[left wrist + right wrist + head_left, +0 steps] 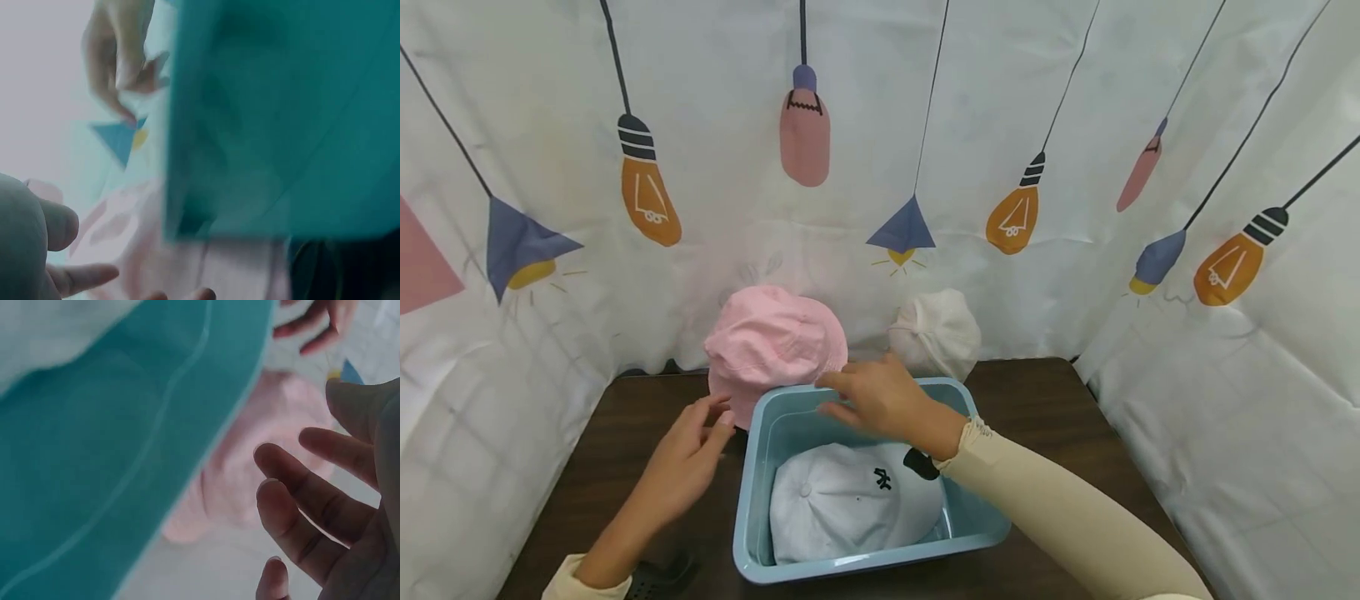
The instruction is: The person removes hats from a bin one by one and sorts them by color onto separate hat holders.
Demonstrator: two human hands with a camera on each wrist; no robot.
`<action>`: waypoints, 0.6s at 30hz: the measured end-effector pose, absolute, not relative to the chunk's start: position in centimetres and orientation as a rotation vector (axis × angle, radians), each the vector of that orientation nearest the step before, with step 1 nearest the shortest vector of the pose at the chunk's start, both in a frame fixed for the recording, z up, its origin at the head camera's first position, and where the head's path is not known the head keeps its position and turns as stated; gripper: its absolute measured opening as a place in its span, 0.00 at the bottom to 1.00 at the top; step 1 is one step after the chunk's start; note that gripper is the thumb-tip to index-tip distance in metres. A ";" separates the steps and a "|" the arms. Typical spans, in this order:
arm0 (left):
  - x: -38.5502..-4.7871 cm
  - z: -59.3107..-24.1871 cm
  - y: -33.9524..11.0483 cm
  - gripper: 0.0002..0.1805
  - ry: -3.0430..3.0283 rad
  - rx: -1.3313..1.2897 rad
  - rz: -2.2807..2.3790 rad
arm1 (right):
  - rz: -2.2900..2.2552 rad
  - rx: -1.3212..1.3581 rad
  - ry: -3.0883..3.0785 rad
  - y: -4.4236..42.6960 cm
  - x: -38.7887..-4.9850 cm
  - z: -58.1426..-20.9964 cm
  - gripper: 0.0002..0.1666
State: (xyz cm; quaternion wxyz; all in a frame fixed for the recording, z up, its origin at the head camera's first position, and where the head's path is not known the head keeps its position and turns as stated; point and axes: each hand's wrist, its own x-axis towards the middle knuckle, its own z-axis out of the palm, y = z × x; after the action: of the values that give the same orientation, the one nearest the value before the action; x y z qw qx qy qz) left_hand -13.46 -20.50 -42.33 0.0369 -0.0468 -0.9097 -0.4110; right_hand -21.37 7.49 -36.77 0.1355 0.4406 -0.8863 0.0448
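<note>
A pink hat (771,337) with a brim lies behind the blue plastic bin (747,500), toward its left. My left hand (681,458) is left of the bin, fingers loosely bent and near the hat's lower edge, holding nothing. Over the bin's far rim hovers my right hand (887,400), relaxed fingers pointing toward the pink hat. In the right wrist view that hand (331,506) is apart from the hat (275,425), its fingers spread. Inside the bin sits a white baseball cap (835,504) with a dark embroidered logo, partly hidden by the right wrist.
Behind the bin, on the right, a cream cap (936,329) leans near the white curtain (730,100) printed with lamps. Everything stands on a dark wood table (1045,417). Curtain also closes off the left and right sides.
</note>
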 end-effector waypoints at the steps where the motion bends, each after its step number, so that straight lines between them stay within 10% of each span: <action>1: -13.1 -42.6 -20.0 0.30 -2.800 -0.150 -1.286 | 0.094 1.312 -2.583 7.2 -20.9 -37.1 0.19; 18: -11.1 -45.2 -17.4 0.36 -2.825 -0.146 -1.553 | -0.305 1.707 -2.623 3.9 -18.4 -41.5 0.31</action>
State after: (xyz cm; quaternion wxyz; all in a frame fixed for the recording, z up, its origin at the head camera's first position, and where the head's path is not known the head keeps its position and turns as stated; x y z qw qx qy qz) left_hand -11.10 -17.42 -45.19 -0.0428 -0.0453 -0.8747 -0.4806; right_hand -18.41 3.86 -41.53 -0.0015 0.5429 -0.8342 -0.0969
